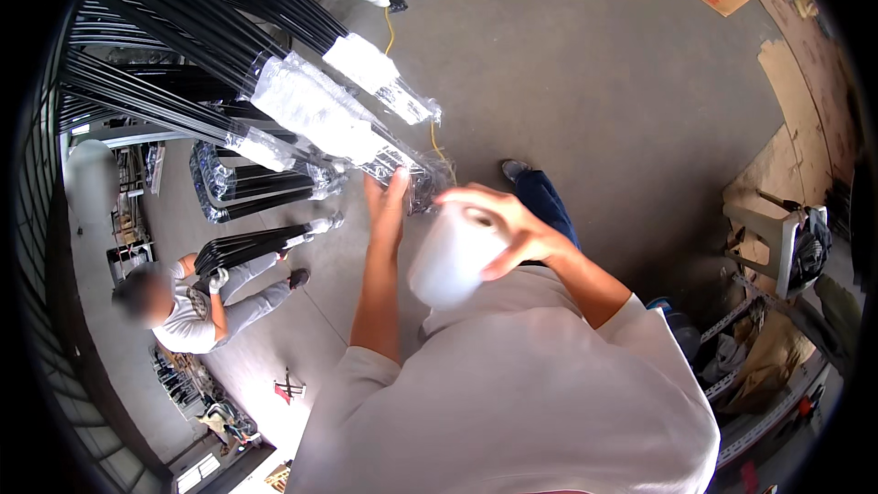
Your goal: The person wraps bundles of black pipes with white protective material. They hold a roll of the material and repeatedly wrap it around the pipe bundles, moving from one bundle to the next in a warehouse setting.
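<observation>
Grey concrete floor (585, 64) spreads below. Right hand (498, 229) grasps one white cylindrical plastic-film roll (448, 261), probably light, slippery, best held at the ends; left hand (387, 197) touches the wrapped black-rod bundle (315, 110) near it, grip unclear.

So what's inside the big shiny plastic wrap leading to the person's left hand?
Long black bars run into the plastic wrap; dark lengths show through near the left hand. Whitish, glaring layers cover the rest, so what lies there cannot be seen.
</observation>
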Available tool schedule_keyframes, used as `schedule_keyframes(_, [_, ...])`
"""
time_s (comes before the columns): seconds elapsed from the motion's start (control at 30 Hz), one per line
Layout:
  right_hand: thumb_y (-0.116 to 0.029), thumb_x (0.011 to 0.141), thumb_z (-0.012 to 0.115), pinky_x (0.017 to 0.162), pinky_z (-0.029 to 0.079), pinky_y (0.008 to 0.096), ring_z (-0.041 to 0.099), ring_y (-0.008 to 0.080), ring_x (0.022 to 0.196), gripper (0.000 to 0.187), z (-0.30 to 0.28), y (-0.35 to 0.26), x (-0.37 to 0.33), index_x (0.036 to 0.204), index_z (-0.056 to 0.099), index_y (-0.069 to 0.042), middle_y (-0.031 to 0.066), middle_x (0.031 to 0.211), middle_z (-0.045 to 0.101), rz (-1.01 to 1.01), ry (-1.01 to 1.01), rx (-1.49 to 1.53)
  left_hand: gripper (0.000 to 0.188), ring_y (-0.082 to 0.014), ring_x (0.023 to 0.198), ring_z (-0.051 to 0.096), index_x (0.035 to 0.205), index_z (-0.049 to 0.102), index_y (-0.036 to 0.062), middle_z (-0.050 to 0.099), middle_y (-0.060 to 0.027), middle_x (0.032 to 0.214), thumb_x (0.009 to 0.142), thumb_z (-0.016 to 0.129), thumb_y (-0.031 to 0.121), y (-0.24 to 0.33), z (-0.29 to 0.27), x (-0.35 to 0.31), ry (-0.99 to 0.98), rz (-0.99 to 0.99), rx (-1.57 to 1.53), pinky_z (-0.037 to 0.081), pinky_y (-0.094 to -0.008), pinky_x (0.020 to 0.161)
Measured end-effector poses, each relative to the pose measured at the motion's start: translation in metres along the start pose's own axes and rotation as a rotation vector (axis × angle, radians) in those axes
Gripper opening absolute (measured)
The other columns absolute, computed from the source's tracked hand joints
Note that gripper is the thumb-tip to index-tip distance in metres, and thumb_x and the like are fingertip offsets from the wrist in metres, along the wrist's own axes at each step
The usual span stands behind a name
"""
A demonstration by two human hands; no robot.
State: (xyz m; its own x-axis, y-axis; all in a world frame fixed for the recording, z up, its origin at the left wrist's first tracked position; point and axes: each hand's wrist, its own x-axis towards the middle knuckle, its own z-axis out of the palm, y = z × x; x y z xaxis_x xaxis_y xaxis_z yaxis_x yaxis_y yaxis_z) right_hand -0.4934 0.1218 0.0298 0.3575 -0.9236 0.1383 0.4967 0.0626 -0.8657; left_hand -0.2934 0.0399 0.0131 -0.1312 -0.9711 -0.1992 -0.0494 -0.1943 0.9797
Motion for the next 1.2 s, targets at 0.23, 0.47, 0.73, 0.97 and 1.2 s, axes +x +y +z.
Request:
schedule_keyframes(0.23, [-0.018, 0.042, 0.072, 0.079, 0.04, 0.0338, 0.05, 0.0271, 0.092, 0.083, 0.026, 0.004, 0.017, 0.12, 0.045, -0.008, 0.0115, 0.1, 0.049, 0.002, -0.021, -0.339, 0.063, -0.029, 0.112, 0.039, 0.122, 0.033, 0.004, 0.042, -0.0166, 0.116, 0.072, 0.066, 0.023, 0.069, -0.031, -0.091, -0.174, 0.312, 0.734, 0.034, -0.0375, 0.091])
schedule_keyframes(0.47, [-0.022, 0.056, 0.073, 0.082, 0.041, 0.0334, 0.05, 0.0238, 0.095, 0.075, 0.038, -0.006, 0.035, 0.122, 0.043, -0.004, 0.0121, 0.104, 0.05, 0.124, -0.158, -0.473, 0.082, -0.0232, 0.097, 0.05, 0.119, 0.033, 0.0043, 0.047, -0.0108, 0.108, 0.053, 0.079, 0.019, 0.054, 0.012, -0.134, 0.089, 0.106, 0.815, 0.043, -0.0347, 0.079])
schedule_keyframes(0.73, [-0.051, 0.087, 0.033, 0.087, 0.037, 0.0339, 0.053, 0.0186, 0.095, 0.057, -0.006, 0.034, 0.136, 0.108, 0.056, -0.003, 0.0124, 0.092, 0.06, 0.278, 0.349, -0.172, 0.064, -0.0186, 0.085, 0.051, 0.11, 0.041, 0.0021, 0.05, -0.0085, 0.097, 0.057, 0.073, 0.018, 0.029, -0.033, -0.137, 0.396, 0.01, 0.132, 0.043, -0.0319, 0.076])
schedule_keyframes(0.97, [-0.045, 0.088, 0.026, 0.068, 0.046, 0.039, 0.056, 0.026, 0.068, 0.053, 0.03, 0.126, 0.166, 0.092, 0.052, 0.001, 0.0147, 0.075, 0.057, 0.545, -0.068, 0.571, 0.064, -0.0151, 0.084, 0.049, 0.107, 0.048, -0.0001, 0.052, -0.0057, 0.092, 0.061, 0.07, 0.04, 0.008, -0.055, -0.142, 0.65, -0.096, -0.156, 0.04, -0.0283, 0.07])
schedule_keyframes(1.2, [-0.037, 0.087, 0.035, 0.053, 0.048, 0.0363, 0.055, 0.0225, 0.054, 0.042, 0.026, 0.12, 0.158, 0.082, 0.055, -0.001, 0.01, 0.062, 0.055, 0.603, -0.056, 0.586, 0.06, -0.0164, 0.086, 0.054, 0.108, 0.048, -0.0049, 0.056, -0.0098, 0.095, 0.062, 0.075, 0.022, -0.012, -0.097, -0.104, 0.689, -0.054, -0.082, 0.043, -0.0295, 0.075])
